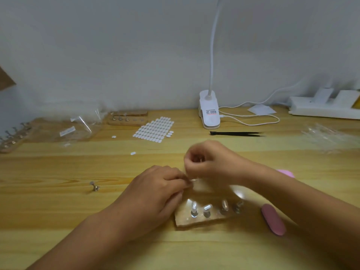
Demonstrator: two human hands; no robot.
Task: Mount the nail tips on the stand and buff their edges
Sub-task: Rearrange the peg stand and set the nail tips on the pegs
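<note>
Hovering over the desk (58,211), both hands are seen just behind the wooden stand (194,221). L hand (155,191): grip pressed together at the fingertips on a thin clear item (193,180), too blurred to be identified. R hand (212,162): held a bit higher & further back, fingers curled inward. Motion blur is heavy, so whether anything is pinched in that grip cannot be told. The two hands are almost touching at the fingertips.

The stand is laid flat, w/ a row of upright metal pegs. Clear nail tips (207,207) are mounted on three pegs; the rightmost peg (238,206) is too dark & blurred to be judged. A pink buffer (272,219) is laid just R of the stand, beside the R forearm. A second pink object (285,173) is partly seen behind that forearm. One loose metal peg (94,186) is left on the desk well to the L of the hands.

Further back:
- A sheet of white oval tabs (153,129) is spread out, w/ a few loose tabs near it.
- Black tweezers (236,134) are laid in front of a white clip lamp (209,112).
- A power strip (323,106) is set against the wall at far R.
- A second stand (127,118) is placed behind the tab sheet, clear plastic bags (81,125) to its L, & a third stand (13,137) at the far L edge.
- Crinkled clear plastic (329,137) is seen at R.
</note>
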